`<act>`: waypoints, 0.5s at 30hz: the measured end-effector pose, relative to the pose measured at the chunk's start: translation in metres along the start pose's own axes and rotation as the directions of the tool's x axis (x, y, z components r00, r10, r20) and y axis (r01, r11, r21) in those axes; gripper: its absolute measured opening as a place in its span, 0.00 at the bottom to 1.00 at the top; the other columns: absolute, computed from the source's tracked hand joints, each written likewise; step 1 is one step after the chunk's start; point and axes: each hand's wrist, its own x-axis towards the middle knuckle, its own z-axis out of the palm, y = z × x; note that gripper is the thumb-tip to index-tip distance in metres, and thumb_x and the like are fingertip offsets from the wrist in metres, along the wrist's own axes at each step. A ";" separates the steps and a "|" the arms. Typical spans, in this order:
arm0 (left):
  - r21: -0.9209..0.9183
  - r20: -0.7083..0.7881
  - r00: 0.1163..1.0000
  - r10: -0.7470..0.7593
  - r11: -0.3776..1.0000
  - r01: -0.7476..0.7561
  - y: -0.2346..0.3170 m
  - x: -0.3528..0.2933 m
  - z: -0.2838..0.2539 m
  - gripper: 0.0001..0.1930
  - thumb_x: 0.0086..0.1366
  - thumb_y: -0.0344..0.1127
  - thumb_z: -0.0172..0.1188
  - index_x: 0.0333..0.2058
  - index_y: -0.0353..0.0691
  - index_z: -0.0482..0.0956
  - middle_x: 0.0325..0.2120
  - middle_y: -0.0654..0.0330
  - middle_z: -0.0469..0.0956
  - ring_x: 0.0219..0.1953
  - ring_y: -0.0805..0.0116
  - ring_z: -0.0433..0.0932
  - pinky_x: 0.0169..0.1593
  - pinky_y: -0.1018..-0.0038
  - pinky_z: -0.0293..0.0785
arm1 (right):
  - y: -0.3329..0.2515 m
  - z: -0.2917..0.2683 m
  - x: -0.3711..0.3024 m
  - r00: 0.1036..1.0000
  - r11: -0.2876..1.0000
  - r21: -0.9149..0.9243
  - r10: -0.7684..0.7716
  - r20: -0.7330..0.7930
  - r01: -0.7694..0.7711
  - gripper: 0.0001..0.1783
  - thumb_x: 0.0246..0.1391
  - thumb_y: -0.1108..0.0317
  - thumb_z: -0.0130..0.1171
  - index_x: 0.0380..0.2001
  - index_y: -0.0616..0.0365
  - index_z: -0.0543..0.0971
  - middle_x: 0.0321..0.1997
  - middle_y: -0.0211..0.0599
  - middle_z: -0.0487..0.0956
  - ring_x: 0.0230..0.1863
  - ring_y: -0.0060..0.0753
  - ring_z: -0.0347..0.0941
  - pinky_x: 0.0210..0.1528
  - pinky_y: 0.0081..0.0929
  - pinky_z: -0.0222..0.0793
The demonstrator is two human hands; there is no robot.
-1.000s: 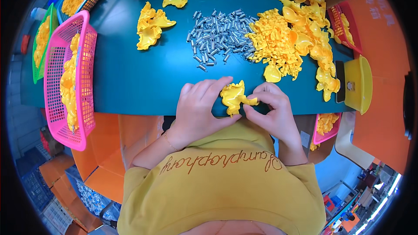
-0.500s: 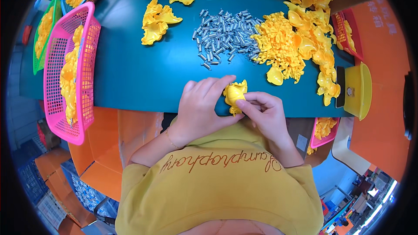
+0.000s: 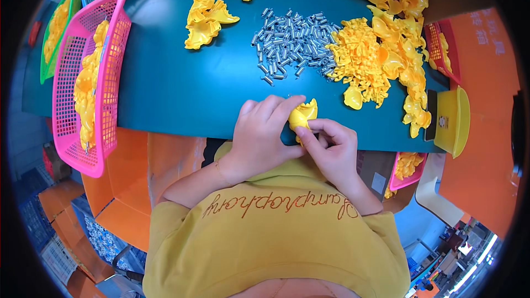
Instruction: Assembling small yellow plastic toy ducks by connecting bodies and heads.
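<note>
A curved yellow plastic piece [image 3: 303, 114] is held between my two hands, just over the table's near edge. My left hand [image 3: 264, 132] is curled against its left side, the index finger along the top and the thumb below. The thumb and fingers of my right hand [image 3: 329, 148] pinch its lower right part. Beyond my hands lies a heap of small silver metal springs [image 3: 292, 44]. Touching that heap on the right is a pile of small yellow plastic parts [image 3: 361, 58], with larger curved yellow shells [image 3: 408, 72] alongside.
A pink mesh basket [image 3: 105, 127] holding yellow pieces stands at the table's left end, near a green basket [image 3: 47, 69]. Loose yellow shells [image 3: 203, 25] lie at the back. A yellow bin [image 3: 457, 124] and a red basket [image 3: 450, 27] flank the right edge of the teal table [image 3: 165, 85].
The yellow piece has turned slightly in my hands, and my right hand's fingers have shifted on it. The whole view has swung a little, so the table appears tilted and displaced.
</note>
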 end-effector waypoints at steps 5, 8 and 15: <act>-0.024 -0.033 0.999 0.015 1.000 -0.016 -0.003 -0.001 -0.001 0.40 0.43 0.44 0.82 0.58 0.49 0.80 0.39 0.66 0.80 0.38 0.67 0.79 0.42 0.68 0.65 | -0.005 0.003 0.006 0.996 0.995 -0.054 -0.084 -0.018 0.083 0.09 0.56 0.72 0.76 0.38 0.63 0.86 0.29 0.26 0.86 0.19 0.05 0.61 0.21 0.15 0.51; -0.044 0.024 1.000 0.010 0.999 -0.009 -0.003 0.001 -0.006 0.42 0.42 0.43 0.82 0.60 0.49 0.79 0.38 0.65 0.81 0.33 0.68 0.77 0.42 0.69 0.65 | -0.008 0.006 0.005 0.973 0.950 -0.227 -0.230 -0.037 0.216 0.11 0.54 0.66 0.77 0.35 0.60 0.86 0.27 0.30 0.85 0.18 0.18 0.68 0.22 0.23 0.58; -0.100 0.146 0.989 0.032 0.995 -0.017 -0.005 0.002 -0.017 0.45 0.43 0.43 0.83 0.64 0.49 0.78 0.38 0.67 0.80 0.30 0.71 0.72 0.41 0.71 0.64 | -0.022 -0.032 0.024 0.970 0.979 -0.108 -0.150 0.194 0.173 0.10 0.54 0.66 0.77 0.37 0.58 0.89 0.33 0.34 0.87 0.28 0.23 0.78 0.31 0.25 0.69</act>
